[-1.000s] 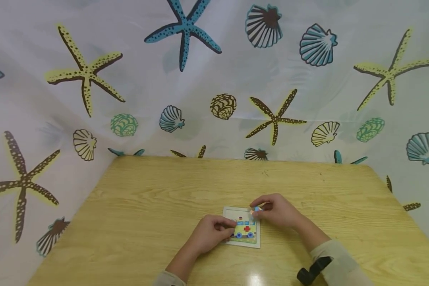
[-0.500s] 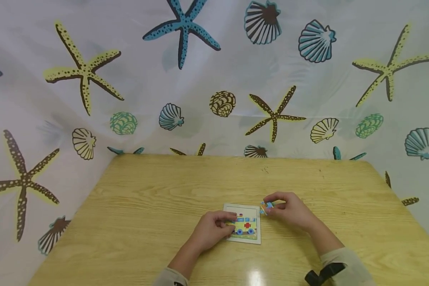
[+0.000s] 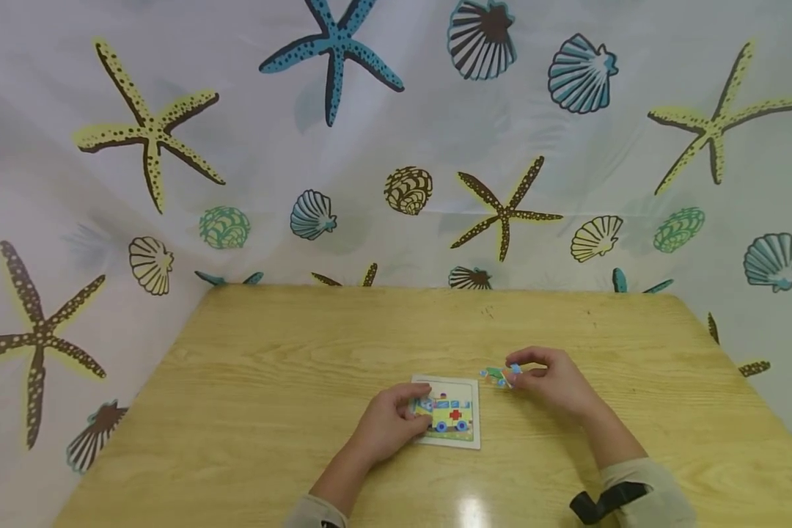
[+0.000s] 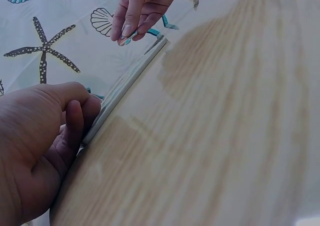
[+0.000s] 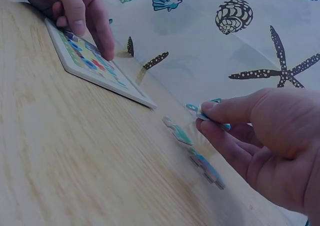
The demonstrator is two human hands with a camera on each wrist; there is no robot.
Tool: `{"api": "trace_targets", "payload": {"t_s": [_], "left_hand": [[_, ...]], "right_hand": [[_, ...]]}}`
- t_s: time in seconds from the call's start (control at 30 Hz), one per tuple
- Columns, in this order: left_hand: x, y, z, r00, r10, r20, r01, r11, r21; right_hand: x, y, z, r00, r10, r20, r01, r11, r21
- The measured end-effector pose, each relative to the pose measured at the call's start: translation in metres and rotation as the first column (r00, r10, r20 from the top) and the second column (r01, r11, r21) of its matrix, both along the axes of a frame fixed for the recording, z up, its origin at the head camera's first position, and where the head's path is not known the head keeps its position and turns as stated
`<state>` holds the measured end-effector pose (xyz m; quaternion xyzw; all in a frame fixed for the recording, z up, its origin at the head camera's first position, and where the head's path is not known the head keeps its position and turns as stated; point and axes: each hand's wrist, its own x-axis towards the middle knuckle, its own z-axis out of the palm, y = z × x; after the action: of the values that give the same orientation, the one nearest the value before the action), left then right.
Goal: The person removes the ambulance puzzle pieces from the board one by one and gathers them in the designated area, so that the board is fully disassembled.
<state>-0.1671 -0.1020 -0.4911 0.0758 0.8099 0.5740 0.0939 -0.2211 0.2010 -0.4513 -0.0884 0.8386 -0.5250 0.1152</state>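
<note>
A framed picture puzzle (image 3: 450, 442) of a yellow ambulance with a red cross lies on the table. My left hand (image 3: 384, 425) holds it at its left side, index finger and thumb over the picture; the left wrist view has these fingers (image 4: 75, 121) curled at the frame's edge. Right of the frame, my right hand (image 3: 554, 381) pinches a small blue puzzle piece (image 5: 216, 117) between thumb and index finger, raised above the table in the right wrist view. Colourful loose pieces (image 5: 179, 132) lie under and beside that hand. My left fingers hide the picture's left part.
The light wood table (image 3: 290, 352) runs back to a hanging cloth (image 3: 369, 154) printed with starfish and shells. A black strap (image 3: 610, 502) sits around the right sleeve.
My right hand has moved right from the frame's upper right corner, and loose pieces on the table now show beside it. My left hand stays on the puzzle.
</note>
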Motion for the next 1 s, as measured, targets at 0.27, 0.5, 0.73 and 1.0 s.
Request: {"api": "trace_targets", "payload": {"t_s": [0.27,0.5,0.73,1.0], "left_hand": [[-0.001,0.002,0.003,0.999,0.009,-0.038,-0.012,0.997,-0.075],[0.002,0.001,0.002,1.0,-0.002,-0.019,0.001,0.998,-0.058],[0.0,0.001,0.002,1.0,0.002,-0.01,-0.002,0.999,-0.043],[-0.001,0.003,0.002,1.0,-0.013,-0.005,0.012,1.0,-0.006]], "right_hand": [[-0.008,0.02,-0.001,0.998,-0.065,0.026,0.066,0.996,-0.064],[-0.011,0.039,-0.006,0.993,-0.11,0.048,0.114,0.989,-0.09],[-0.015,0.058,-0.01,0.99,-0.133,0.051,0.137,0.987,-0.083],[-0.016,0.069,-0.014,0.984,-0.174,0.026,0.174,0.985,-0.01]]}}
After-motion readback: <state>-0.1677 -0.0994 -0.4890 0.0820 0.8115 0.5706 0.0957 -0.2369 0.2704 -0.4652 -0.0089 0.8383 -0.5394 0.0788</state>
